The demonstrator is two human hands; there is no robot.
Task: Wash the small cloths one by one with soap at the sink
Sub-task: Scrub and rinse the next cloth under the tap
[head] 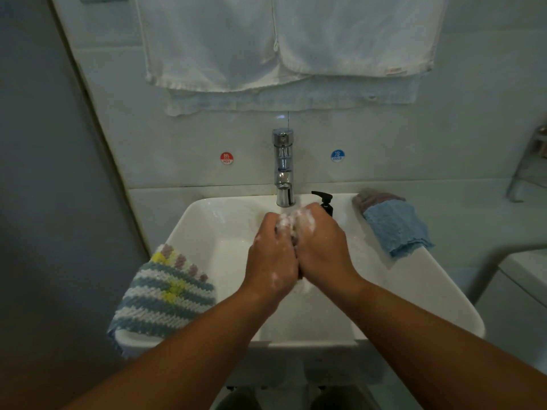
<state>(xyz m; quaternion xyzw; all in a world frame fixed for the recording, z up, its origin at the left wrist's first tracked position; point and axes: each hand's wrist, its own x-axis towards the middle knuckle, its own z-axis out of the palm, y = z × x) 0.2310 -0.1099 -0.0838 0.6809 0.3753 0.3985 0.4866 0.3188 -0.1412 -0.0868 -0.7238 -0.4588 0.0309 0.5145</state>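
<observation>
A: On the head view, what have my hands got?

B: Your left grip and right grip are both clenched round one small cloth smothered in white lather. They are pressed together over the middle of the white ceramic sink, just in front of the chrome tap. The foam hides the cloth's colour; you can see only a dark sliver between your palms.

A: What lies around them?

B: At the sink's left front corner, a crocheted cloth striped blue-grey and white with yellow and mauve patches drapes over the rim. On the right rim lies a light blue textured cloth, with a greyish-mauve cloth showing at its far end. Both are well apart from your hands.

A: Anything in the way?

B: A black pump dispenser stands just right of the tap. Your right grip's knuckles cover its bottle, so only the pump head shows. Your hands also hide the basin floor beneath them.

A: And the wall?

B: A round red "HOT" sticker sits left of the tap and a round blue "COLD" sticker right of it. White towels hang above.
</observation>
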